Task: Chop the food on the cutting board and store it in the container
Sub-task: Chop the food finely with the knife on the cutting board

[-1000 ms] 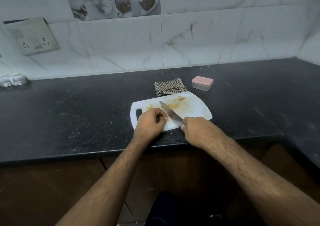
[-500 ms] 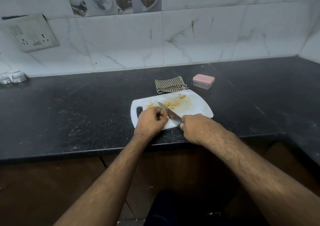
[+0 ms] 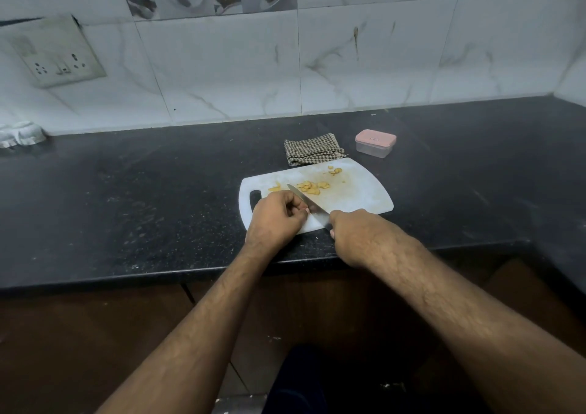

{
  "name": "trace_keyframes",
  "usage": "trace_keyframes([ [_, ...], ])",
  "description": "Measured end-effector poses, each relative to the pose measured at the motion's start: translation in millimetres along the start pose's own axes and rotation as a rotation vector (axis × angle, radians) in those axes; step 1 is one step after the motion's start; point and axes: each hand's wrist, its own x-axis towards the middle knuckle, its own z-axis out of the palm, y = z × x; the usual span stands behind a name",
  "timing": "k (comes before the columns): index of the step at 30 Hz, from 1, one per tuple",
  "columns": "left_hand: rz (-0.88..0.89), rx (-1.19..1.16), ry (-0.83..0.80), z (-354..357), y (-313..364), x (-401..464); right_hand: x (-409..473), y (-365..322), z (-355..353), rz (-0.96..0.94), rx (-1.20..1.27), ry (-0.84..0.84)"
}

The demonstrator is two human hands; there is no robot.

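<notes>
Two bare hands work at the near edge of a speckled black stone counter [image 3: 126,210]. The right hand [image 3: 358,239] is closed round the handle of a knife [image 3: 309,206], its bright steel blade slanting up and left across a white plastic cutting board [image 3: 364,198] with rounded corners and a slot handle. The left hand [image 3: 279,217], fingers curled, presses down just left of the blade; whatever it pins is hidden. Beyond the blade tip lie thin, pale yellow food slices [image 3: 312,188], irregular and loosely scattered. Farther back, a folded checked cloth [image 3: 312,153] touches the board's far edge, and right of it sits a small clear container [image 3: 375,143], pink lid on.
</notes>
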Motion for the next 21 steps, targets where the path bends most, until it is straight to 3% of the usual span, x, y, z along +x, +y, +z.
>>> trace_keyframes([
  [9, -0.002, 0.022, -0.009, 1, 1, 0, -5, 18, -11, 0.062, 0.138, 0.115],
  [21, 0.054, 0.097, -0.018, -1, 4, -3, -7, 16, -9, 0.046, 0.092, 0.046],
])
